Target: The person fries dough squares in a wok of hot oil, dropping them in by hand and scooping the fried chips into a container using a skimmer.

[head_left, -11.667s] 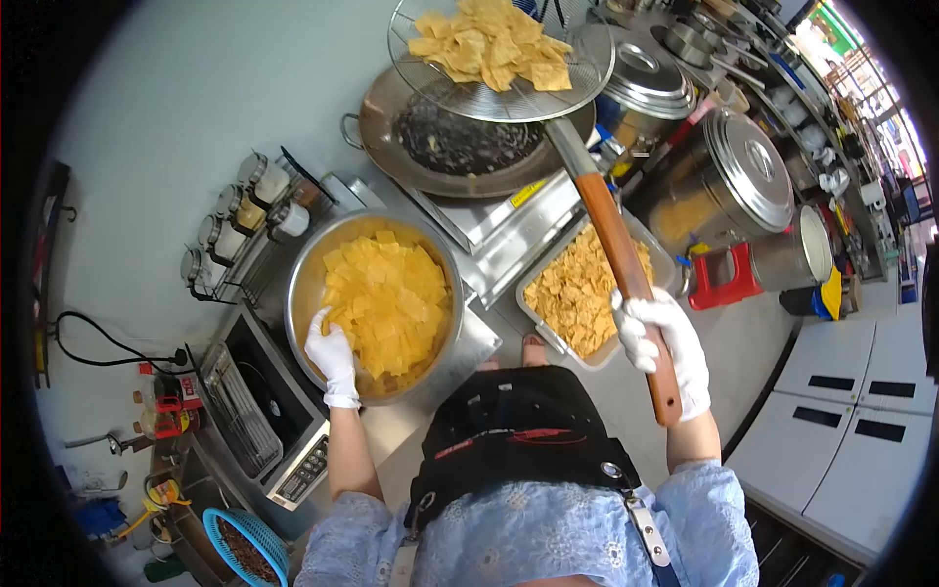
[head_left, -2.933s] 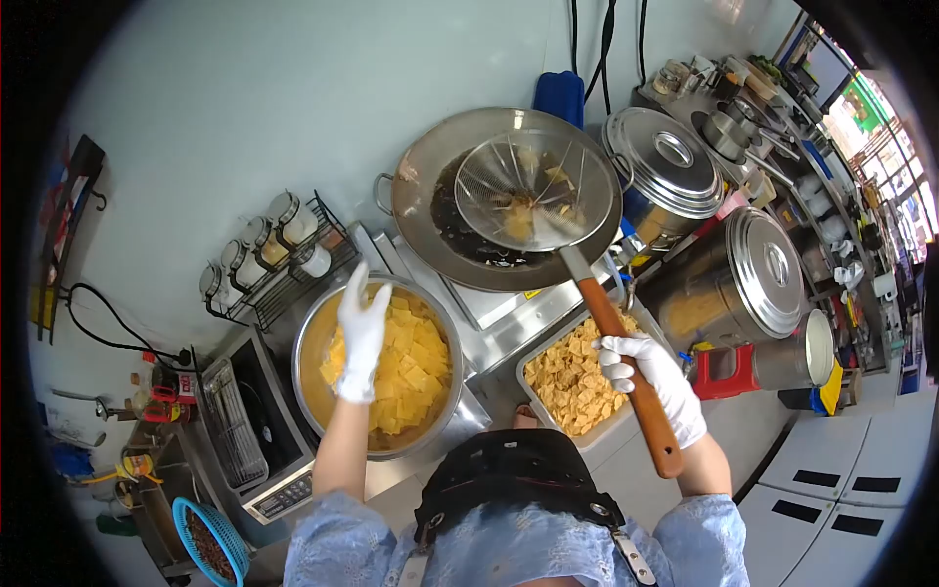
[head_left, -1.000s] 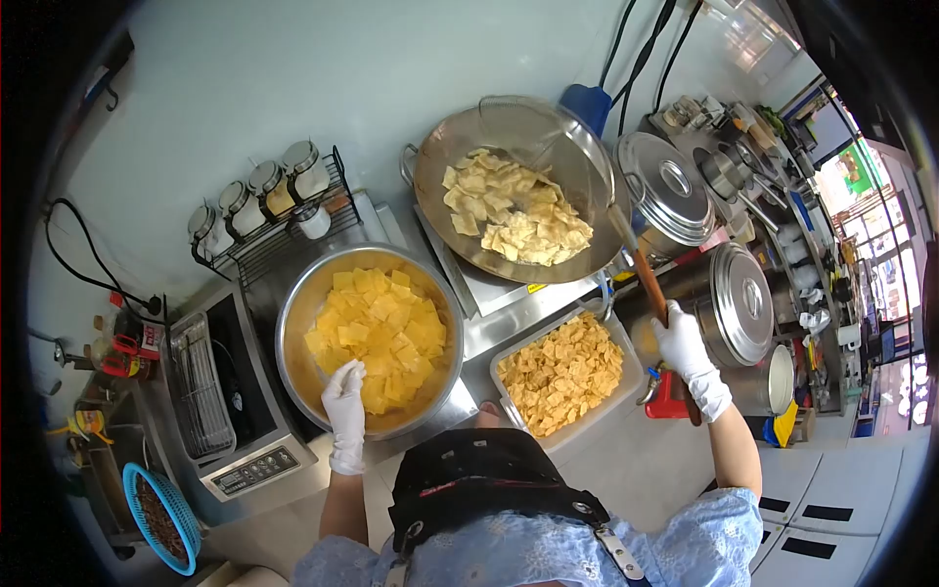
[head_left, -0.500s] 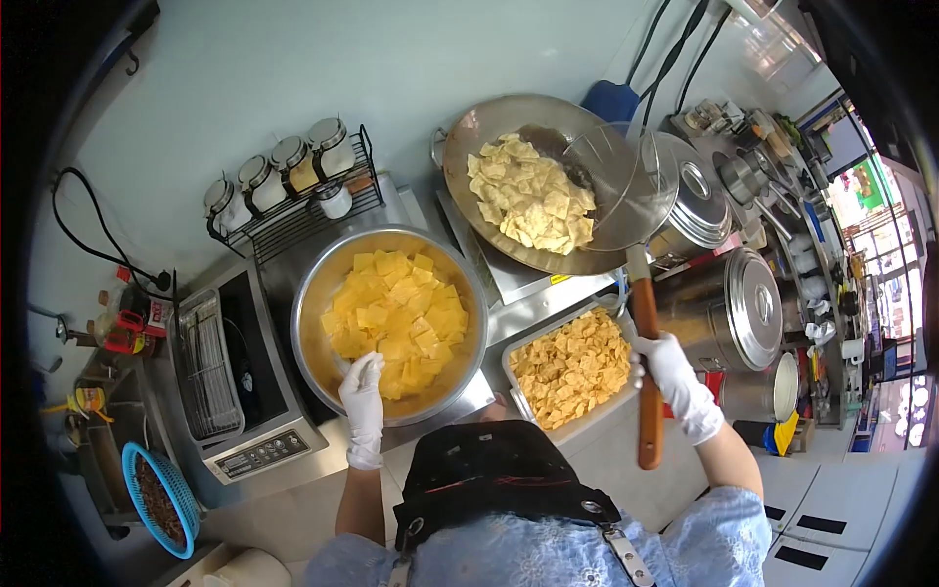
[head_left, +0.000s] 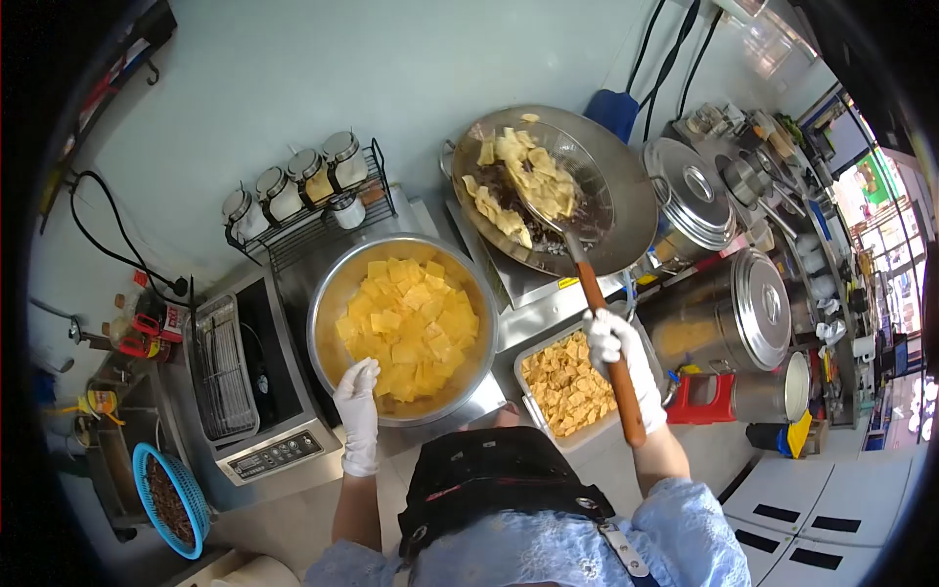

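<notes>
My right hand (head_left: 628, 360), in a white glove, is wrapped round the wooden handle of a long skimmer (head_left: 593, 293). The skimmer's wide head is down in a wok (head_left: 634, 227) of dark oil, among pale yellow frying pieces (head_left: 540, 176). In a white glove too, my left hand (head_left: 358, 406) grips the near left rim of a big metal bowl (head_left: 492, 338). Flat yellow squares (head_left: 416, 323) fill the bowl's bottom. Below my right hand, a metal tray (head_left: 536, 412) holds golden fried pieces (head_left: 565, 383).
Left of the bowl are a cooker (head_left: 276, 456) with a wire basket (head_left: 223, 377) on it and a rack (head_left: 284, 240) of lidded jars. Lidded steel pots (head_left: 758, 303) and a red-handled container (head_left: 704, 398) stand on the right. A blue basket (head_left: 176, 499) is low at left.
My right hand has moved left, and the skimmer's head has swung left into the wok, pushing through the frying pieces, which are now split up. My left hand stays at the bowl's rim.
</notes>
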Motion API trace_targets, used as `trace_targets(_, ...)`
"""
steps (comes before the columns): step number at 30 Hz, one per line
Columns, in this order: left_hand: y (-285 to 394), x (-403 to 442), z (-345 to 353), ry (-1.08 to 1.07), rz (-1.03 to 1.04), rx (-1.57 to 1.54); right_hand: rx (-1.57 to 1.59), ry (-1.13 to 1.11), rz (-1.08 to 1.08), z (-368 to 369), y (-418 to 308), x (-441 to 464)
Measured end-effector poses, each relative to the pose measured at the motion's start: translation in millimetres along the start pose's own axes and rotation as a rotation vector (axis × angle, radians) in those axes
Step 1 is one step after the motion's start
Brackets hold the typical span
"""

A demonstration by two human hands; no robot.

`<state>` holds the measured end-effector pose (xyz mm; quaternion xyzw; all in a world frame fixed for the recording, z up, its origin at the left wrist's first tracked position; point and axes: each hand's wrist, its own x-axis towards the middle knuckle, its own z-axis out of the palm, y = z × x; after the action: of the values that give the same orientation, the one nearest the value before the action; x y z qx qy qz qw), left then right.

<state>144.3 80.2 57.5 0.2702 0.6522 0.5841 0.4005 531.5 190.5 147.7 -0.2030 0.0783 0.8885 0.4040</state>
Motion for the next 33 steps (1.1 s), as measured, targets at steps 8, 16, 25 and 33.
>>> trace_targets(8,3.6,-0.6,13.2,-0.056,0.007,0.037,-0.646,0.284,-0.179,31.1,-19.5,-33.7)
trace_targets(16,-4.2,-2.4,16.1,-0.068,-0.008,0.036,-1.113,0.648,-0.286,67.9,-37.7,-95.1)
trace_targets(25,-15.6,-4.1,2.0,-0.026,-0.044,-0.012,-0.782,0.622,-0.121,75.9,30.6,-28.6)
trace_targets(33,-5.1,-6.3,-20.0,0.008,-0.004,0.026,-0.167,0.132,-0.087,78.7,26.1,32.7)
